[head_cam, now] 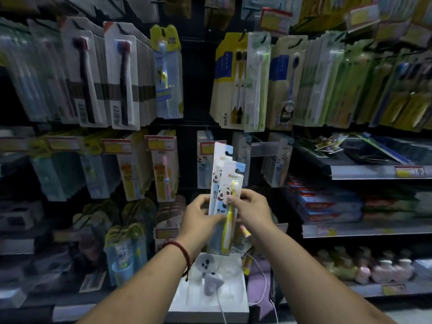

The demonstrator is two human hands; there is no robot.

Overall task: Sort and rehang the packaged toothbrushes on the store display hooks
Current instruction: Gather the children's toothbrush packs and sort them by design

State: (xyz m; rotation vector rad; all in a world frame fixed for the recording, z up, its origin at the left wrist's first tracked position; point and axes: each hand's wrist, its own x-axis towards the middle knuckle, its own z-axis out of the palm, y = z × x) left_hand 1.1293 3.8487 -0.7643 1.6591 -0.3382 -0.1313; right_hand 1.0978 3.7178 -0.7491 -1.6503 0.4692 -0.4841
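Two panda-print toothbrush packs are held upright together in front of the display. The front pack [230, 183] carries a yellow brush, and the back pack [219, 157] stands taller behind it. My left hand [201, 213] grips the packs from the left side. My right hand [251, 208] pinches the front pack at its right edge. Just behind them, more panda packs [204, 164] hang on a hook in the lower row.
Rows of packaged toothbrushes hang on hooks above [121, 76] and to both sides [163, 164]. Shelves [364, 170] at the right hold loose packs and boxed goods. A white box [210, 298] with a grey device and cable lies below my arms.
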